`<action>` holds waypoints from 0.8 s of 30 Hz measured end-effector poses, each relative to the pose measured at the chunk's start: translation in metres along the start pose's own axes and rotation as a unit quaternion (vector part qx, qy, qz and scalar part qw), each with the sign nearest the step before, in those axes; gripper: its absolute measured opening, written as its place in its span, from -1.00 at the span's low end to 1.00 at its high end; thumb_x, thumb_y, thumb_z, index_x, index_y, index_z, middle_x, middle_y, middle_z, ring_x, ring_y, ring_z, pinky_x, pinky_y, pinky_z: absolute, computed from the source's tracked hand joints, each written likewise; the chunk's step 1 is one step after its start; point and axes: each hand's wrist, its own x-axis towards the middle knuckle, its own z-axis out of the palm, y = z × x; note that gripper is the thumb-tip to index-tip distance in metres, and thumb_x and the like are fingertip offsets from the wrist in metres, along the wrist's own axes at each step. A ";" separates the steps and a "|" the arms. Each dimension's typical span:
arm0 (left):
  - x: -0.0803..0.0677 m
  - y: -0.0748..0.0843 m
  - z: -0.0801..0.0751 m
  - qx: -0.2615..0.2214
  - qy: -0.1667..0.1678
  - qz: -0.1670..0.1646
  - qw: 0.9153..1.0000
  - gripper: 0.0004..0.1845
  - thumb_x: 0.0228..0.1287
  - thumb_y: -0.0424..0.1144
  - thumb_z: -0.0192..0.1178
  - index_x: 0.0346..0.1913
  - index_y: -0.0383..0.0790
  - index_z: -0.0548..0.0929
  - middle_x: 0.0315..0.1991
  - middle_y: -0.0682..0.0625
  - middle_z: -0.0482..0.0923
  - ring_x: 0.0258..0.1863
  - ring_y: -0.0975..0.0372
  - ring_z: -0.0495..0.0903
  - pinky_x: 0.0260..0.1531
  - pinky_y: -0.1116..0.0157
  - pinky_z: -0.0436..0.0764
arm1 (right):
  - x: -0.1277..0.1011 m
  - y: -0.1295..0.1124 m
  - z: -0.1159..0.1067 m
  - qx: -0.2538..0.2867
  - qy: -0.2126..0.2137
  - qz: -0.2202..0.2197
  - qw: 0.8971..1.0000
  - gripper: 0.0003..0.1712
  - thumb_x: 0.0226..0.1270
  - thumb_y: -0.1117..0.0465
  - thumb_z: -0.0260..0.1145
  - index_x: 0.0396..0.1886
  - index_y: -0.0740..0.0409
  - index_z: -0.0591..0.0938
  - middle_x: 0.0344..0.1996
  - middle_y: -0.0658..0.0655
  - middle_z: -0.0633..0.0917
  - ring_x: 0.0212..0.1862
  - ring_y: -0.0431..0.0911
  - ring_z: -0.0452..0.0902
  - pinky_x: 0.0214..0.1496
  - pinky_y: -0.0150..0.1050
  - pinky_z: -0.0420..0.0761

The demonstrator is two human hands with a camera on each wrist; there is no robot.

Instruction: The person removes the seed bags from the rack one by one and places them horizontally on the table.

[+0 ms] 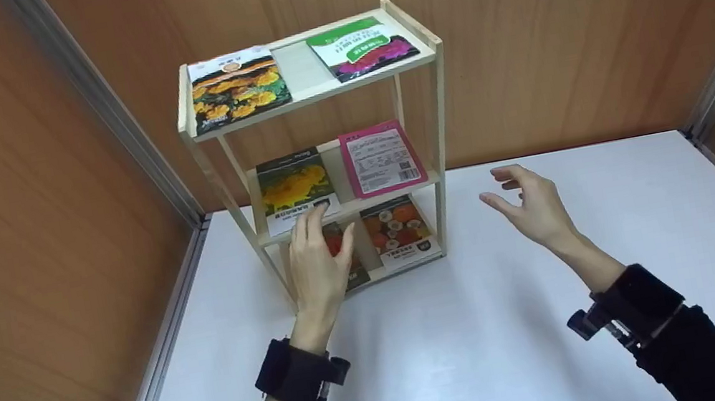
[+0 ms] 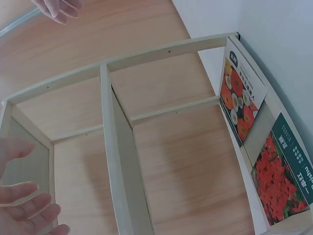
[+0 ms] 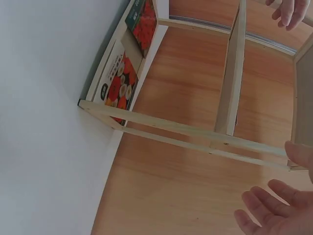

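A pale wooden three-tier shelf (image 1: 315,97) holds several picture packets that look like seed packets. My left hand (image 1: 319,265) is in front of its left side, fingers loosely bent and holding nothing. In the head view it overlaps the lower edge of the yellow-flower packet (image 1: 294,186) and part of the red-flower packet (image 2: 279,178) on the bottom tier. A pink-bordered packet (image 1: 384,158) lies text side up on the middle tier. Right of the shelf, my right hand (image 1: 539,208) hovers with thumb and fingers apart and nothing between them.
On the top tier lie an orange-flower packet (image 1: 239,89) and a green-and-white packet (image 1: 362,47). A packet with orange and white blooms (image 1: 399,230) lies at the bottom right. The shelf stands on a white table (image 1: 485,353), with wood-grain panels (image 1: 554,29) behind and beside it.
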 end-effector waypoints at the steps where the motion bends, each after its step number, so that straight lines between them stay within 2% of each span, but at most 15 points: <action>1: 0.001 -0.001 -0.001 -0.003 0.014 -0.001 1.000 -0.54 0.05 -0.19 0.27 -0.01 -0.36 0.49 -0.03 -0.19 0.44 -0.01 0.05 0.40 0.00 0.13 0.37 | 0.003 -0.001 0.002 0.011 0.003 0.002 1.000 -0.50 0.15 0.16 0.28 -0.01 0.40 0.43 -0.08 0.32 0.52 -0.08 0.17 0.45 -0.13 0.04 0.46; 8: 0.005 -0.011 -0.010 -0.065 0.100 -0.016 0.993 -0.57 0.00 -0.31 0.29 -0.05 -0.41 0.48 -0.05 -0.21 0.38 -0.01 0.05 0.35 0.03 0.15 0.32 | 0.021 -0.002 0.022 0.079 0.007 0.029 0.996 -0.40 0.14 0.08 0.27 0.07 0.36 0.36 0.00 0.28 0.47 -0.02 0.13 0.42 -0.08 0.03 0.46; 17: 0.008 -0.027 -0.020 -0.097 0.174 -0.082 0.977 -0.40 -0.05 -0.35 0.32 0.09 -0.42 0.32 0.11 -0.24 0.16 0.18 0.08 0.12 0.15 0.19 0.23 | 0.042 -0.002 0.046 0.104 -0.011 0.043 0.994 -0.24 0.11 0.05 0.30 0.20 0.32 0.21 0.12 0.30 0.35 0.12 0.11 0.28 0.04 0.04 0.38; 21: 0.012 -0.034 -0.020 -0.101 0.197 -0.094 0.971 -0.29 -0.05 -0.32 0.33 0.16 -0.43 0.22 0.17 -0.25 0.09 0.22 0.10 0.05 0.19 0.20 0.14 | 0.051 -0.004 0.054 0.107 -0.018 0.057 0.992 -0.13 0.08 -0.01 0.30 0.26 0.30 0.13 0.20 0.30 0.25 0.18 0.12 0.18 0.14 0.05 0.27; 24: 0.016 -0.041 -0.021 -0.111 0.191 -0.106 0.969 -0.19 -0.04 -0.29 0.33 0.24 -0.40 0.11 0.23 -0.23 0.03 0.26 0.12 0.00 0.21 0.21 0.08 | 0.059 -0.006 0.059 0.112 -0.018 0.060 0.992 -0.11 0.07 0.00 0.31 0.28 0.28 0.10 0.22 0.30 0.22 0.20 0.13 0.15 0.17 0.05 0.21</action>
